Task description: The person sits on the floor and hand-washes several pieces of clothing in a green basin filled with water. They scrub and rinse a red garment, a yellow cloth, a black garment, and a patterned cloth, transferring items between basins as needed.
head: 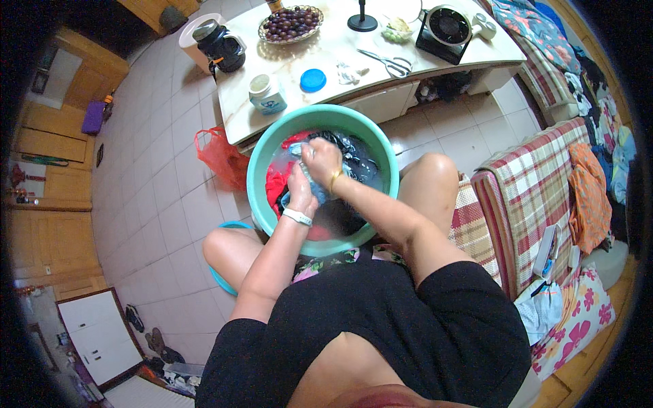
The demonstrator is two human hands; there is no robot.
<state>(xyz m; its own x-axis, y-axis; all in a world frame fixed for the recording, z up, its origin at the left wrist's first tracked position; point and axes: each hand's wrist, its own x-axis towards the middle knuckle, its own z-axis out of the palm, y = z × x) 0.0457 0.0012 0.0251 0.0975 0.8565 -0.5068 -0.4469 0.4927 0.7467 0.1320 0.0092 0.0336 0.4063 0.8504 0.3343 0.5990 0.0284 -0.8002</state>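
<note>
A round green plastic basin [257, 153] stands in front of me, holding water and wet clothes. My left hand [302, 193], below a white wristband, grips a light blue cloth [317, 189] over the basin. My right hand [324, 160], with a gold-coloured bracelet at the wrist, is closed on the upper part of the same cloth, just above and right of my left. Red fabric [277, 181] lies at the basin's left side, and dark fabric [357, 153] lies at the right. The parts of the cloth inside my fists are hidden.
Beyond the basin, a low table [234, 115] bears an open white tub [268, 94], a blue lid [312, 80], scissors [390, 64], a fruit basket [291, 38] and a dark jug [222, 51]. A red plastic bag [224, 163] is left of the basin; a plaid-covered sofa [530, 188] is right.
</note>
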